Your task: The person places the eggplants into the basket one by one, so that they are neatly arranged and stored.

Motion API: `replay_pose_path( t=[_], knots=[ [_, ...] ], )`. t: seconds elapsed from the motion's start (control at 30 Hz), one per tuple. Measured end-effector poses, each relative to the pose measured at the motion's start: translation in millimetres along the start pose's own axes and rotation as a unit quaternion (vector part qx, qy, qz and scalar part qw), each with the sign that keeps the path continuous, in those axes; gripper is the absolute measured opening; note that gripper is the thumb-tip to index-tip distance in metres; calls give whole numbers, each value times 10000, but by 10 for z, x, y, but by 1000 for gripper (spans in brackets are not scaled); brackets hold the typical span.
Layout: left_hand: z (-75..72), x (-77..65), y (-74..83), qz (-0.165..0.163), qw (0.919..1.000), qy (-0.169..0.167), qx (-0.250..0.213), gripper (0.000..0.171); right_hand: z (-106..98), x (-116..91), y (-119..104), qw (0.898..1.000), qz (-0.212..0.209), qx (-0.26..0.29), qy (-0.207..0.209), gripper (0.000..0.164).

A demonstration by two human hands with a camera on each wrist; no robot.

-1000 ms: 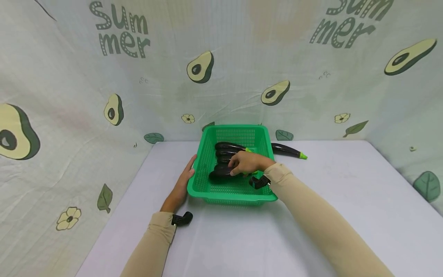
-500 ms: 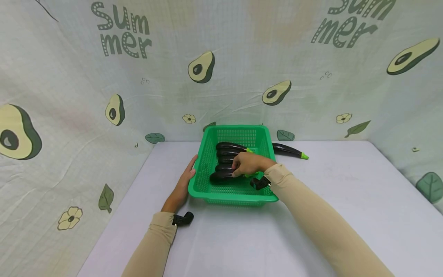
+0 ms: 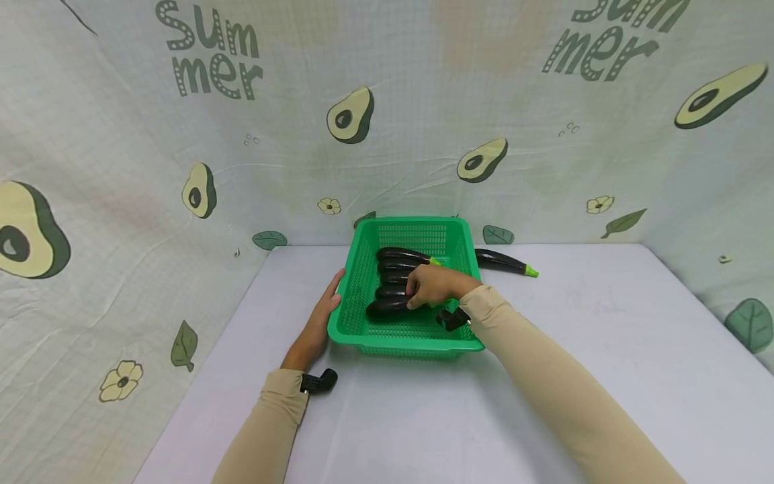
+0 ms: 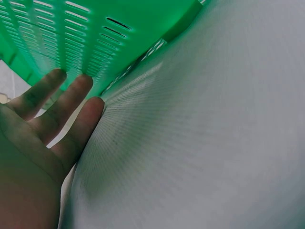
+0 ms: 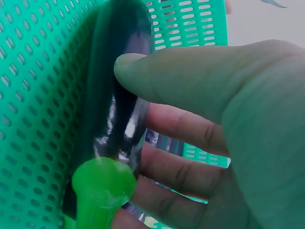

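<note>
A green plastic basket (image 3: 399, 347) holds several dark eggplants lying side by side. My right hand (image 3: 437, 285) reaches into it over the right side and grips the nearest eggplant (image 3: 387, 308). In the right wrist view the thumb lies across that glossy eggplant (image 5: 125, 117) and the other fingers go round its far side, partly hidden; its green stem end points toward the camera. My left hand (image 3: 317, 324) rests against the basket's left outer wall. Its fingers (image 4: 76, 95) are extended along the slotted side in the left wrist view.
Another eggplant (image 3: 506, 262) lies on the white table (image 3: 568, 323) just right of the basket, partly hidden behind its rim. A patterned cloth (image 3: 411, 114) hangs behind and at both sides.
The right hand has shifted slightly, and the nearest eggplant is a little straighter beside the others. The left hand and the basket stay in place.
</note>
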State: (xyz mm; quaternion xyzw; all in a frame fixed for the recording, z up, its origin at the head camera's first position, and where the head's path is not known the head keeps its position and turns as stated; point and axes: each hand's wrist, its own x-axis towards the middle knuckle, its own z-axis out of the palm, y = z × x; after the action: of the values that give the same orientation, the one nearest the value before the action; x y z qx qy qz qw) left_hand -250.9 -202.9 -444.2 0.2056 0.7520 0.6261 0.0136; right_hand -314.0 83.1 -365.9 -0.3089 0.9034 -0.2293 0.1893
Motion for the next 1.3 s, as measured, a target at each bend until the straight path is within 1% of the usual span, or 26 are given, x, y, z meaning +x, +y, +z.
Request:
replay_pose_path(
  t=[0.1, 0.27, 0.33, 0.47, 0.53, 0.6, 0.67, 0.77, 0.87, 0.93, 1.07, 1.2, 1.3],
  knots=[
    [19, -34, 99, 24, 10000, 7, -14, 59, 4, 7, -1, 10000, 4, -67, 15, 27],
    [32, -35, 103, 26, 10000, 14, -73, 59, -3, -1, -8, 9999, -93, -66, 112, 18],
    [38, -31, 100, -2, 10000, -3, -78, 59, -15, -9, 1, 9996, -179, -3, 211, 18],
    [45, -36, 103, -46, 10000, -17, -27, 59, -55, -44, 29, 9977, -365, 358, 453, 22],
    [42, -43, 103, -41, 10000, -8, 9, 59, -87, -76, 60, 9952, -403, 723, 517, 25],
    [39, -44, 101, -42, 10000, -10, 15, 59, -140, -124, 104, 9907, -392, 1159, 589, 28],
    [29, -29, 71, -39, 10000, -19, 4, 58, -215, -182, 167, 9821, -381, 1704, 710, 31],
    [4, 20, -50, -20, 10000, -2, -7, 58, -361, -298, 270, 9616, -458, 2512, 1005, 37],
    [-24, 68, -198, 40, 10000, 52, 5, 57, -503, -428, 384, 9399, -559, 3077, 1368, 44],
    [-32, 80, -237, 78, 9999, 92, 16, 56, -571, -506, 471, 9285, -529, 3275, 1668, 47],
    [-32, 94, -267, 140, 9998, 145, -9, 55, -638, -612, 680, 9139, -299, 3283, 2369, 48],
    [-22, 92, -276, 162, 9997, 164, -55, 57, -601, -662, 953, 8982, 68, 3182, 3032, 44],
    [-16, 98, -274, 174, 9997, 177, -55, 57, -591, -691, 1144, 8888, 275, 3073, 3390, 42]
  ],
)
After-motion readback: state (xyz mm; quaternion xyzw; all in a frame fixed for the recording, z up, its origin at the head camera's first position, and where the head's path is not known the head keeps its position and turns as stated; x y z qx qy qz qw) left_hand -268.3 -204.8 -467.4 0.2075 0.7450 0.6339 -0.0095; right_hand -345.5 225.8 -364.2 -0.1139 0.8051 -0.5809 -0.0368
